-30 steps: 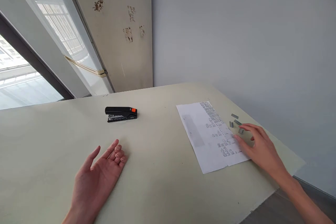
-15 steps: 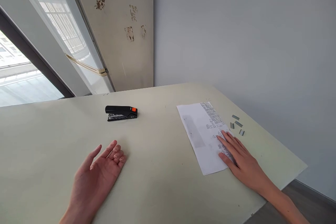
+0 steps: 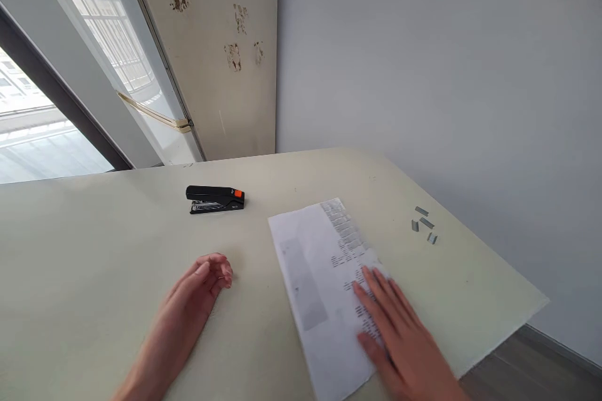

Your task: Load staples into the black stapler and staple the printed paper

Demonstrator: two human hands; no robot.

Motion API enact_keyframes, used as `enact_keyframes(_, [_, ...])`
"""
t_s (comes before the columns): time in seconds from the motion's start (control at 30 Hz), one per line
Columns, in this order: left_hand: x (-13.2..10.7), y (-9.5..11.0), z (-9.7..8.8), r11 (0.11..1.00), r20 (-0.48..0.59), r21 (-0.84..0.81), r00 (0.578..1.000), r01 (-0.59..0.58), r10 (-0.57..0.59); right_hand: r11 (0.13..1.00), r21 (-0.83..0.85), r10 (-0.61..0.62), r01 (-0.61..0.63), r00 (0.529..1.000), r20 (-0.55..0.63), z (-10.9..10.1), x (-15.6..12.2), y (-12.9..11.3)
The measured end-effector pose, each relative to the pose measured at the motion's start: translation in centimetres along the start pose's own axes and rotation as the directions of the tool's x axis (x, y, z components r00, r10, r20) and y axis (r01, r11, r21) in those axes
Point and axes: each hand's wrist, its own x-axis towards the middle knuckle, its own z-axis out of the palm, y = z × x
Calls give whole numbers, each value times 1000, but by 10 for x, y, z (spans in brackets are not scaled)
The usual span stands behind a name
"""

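Paper [image 3: 316,263] partly hidden beneath blurred, flat right hand [image 3: 399,341]

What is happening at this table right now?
At a pale table, a person's right hand lies flat on a printed sheet of paper. The left hand rests on the table, loosely curled, empty. A black stapler lies beyond it, untouched; a few staple strips lie near the right edge.
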Motion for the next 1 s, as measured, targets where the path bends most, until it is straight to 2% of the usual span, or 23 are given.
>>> enact_keyframes(0.07, [-6,-4,6,978,-18,205,998,-49,54,999,18,-48,49,997,-52,19,1,-31])
enact_keyframes(0.17, [-12,-6,15,915,-68,381,982,-136,174,988,10,-153,156,974,-165,55,5,-81])
enact_keyframes(0.23, [-11,-4,16,847,-16,479,963,-229,270,987,19,-148,157,959,-242,77,8,-113])
enact_keyframes(0.27, [-9,-3,14,799,28,536,952,-272,305,993,41,-99,115,958,-269,85,10,-128])
enact_keyframes(0.37, [-1,-1,0,675,130,662,936,-327,326,992,97,-47,77,960,-277,100,14,-162])
enact_keyframes(0.47, [3,0,-15,632,162,698,934,-336,318,984,153,-61,96,973,-223,98,14,-169])
enact_keyframes(0.57, [4,-2,-22,594,201,720,927,-359,316,965,254,-19,61,986,-165,80,10,-141])
enact_keyframes(0.63, [4,-2,-24,607,198,711,930,-355,311,959,284,35,3,991,-131,60,8,-106])
enact_keyframes(0.7, [4,-1,-27,623,188,700,931,-350,312,956,252,167,-149,985,-51,37,6,-62])
enact_keyframes(0.8, [4,1,-35,601,200,714,928,-358,315,916,163,385,-366,917,-105,9,7,8])
enact_keyframes(0.9, [3,3,-45,586,203,735,935,-342,291,847,110,532,-521,827,-182,-6,12,71])
enact_keyframes(0.97, [3,3,-49,634,160,713,950,-300,269,796,131,604,-590,769,-209,-13,21,107])
enact_keyframes(1.0, [2,3,-49,672,129,689,958,-272,255,775,132,631,-618,754,-180,-16,28,123])
